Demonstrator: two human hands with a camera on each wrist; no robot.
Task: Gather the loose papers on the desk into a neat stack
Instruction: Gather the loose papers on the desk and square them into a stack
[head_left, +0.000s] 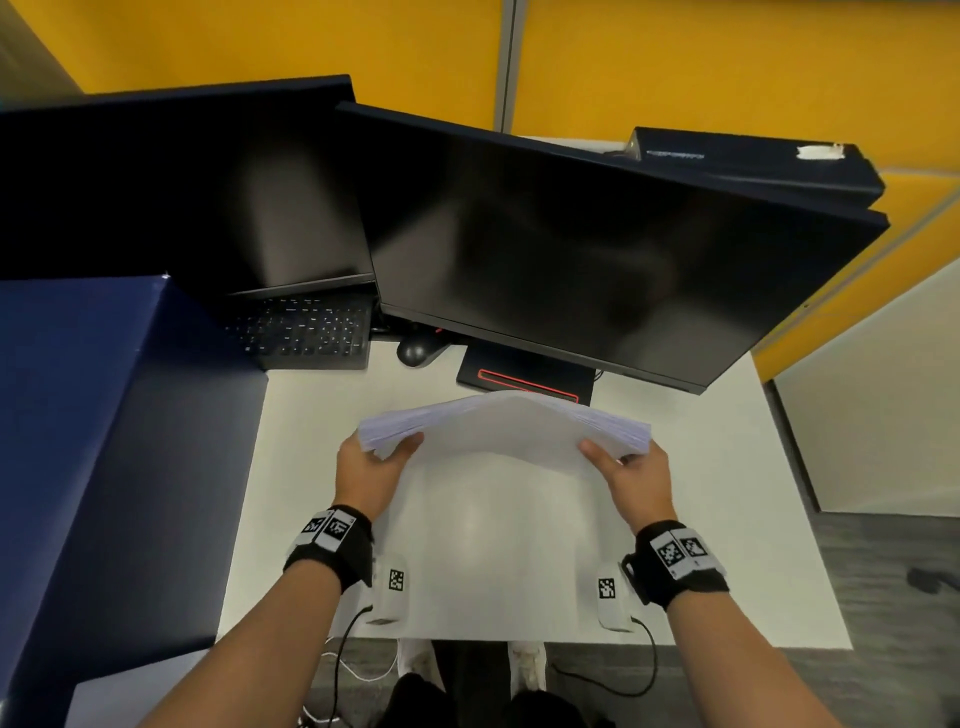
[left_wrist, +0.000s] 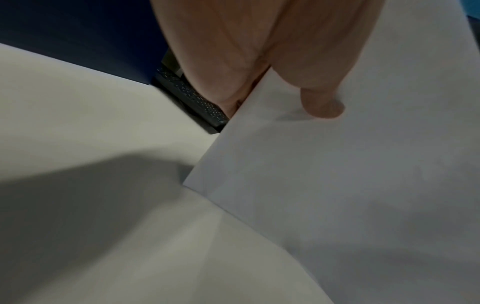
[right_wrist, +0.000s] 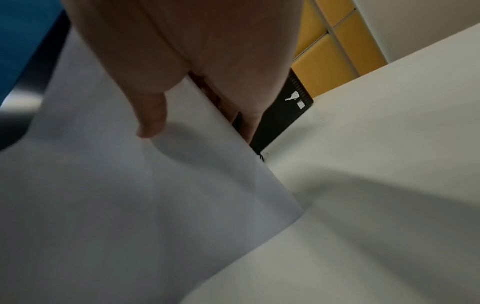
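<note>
1. Both forearms, nearest the head camera, reach forward side by side, each with a black wrist band (head_left: 328, 546) carrying printed markers.
2. Left hand (head_left: 368, 470) is clamped on the left edge of the paper stack (head_left: 501, 434) — thumb on top, fingers out of sight beneath.
3. Right hand (head_left: 635, 480) is clamped on the opposite edge in the same manner; the right wrist view shows the thumb (right_wrist: 153, 117) flat on the top sheet and fingers curled under the edge.
4. Paper stack location: held between the two hands. It bows upward in the middle, its far edge raised off the white surface (head_left: 727, 493), while the near part lies on or close to that surface; which of the two I cannot tell.
5. Sheet edges at both held ends appear fanned, not flush.
6. Step in hand, by judgement: the sheets are already gathered — squaring the pile is the step under way.
7. Next move, by judgement: stand the pile on one edge, tap it on the surface just ahead of the hands until the edges align, then lay it flat.
8. Beyond the hands: two dark monitors (head_left: 597, 249), a keyboard (head_left: 306, 332) and a mouse (head_left: 413, 351). A blue partition (head_left: 104, 441) stands to the outside of the left hand.
</note>
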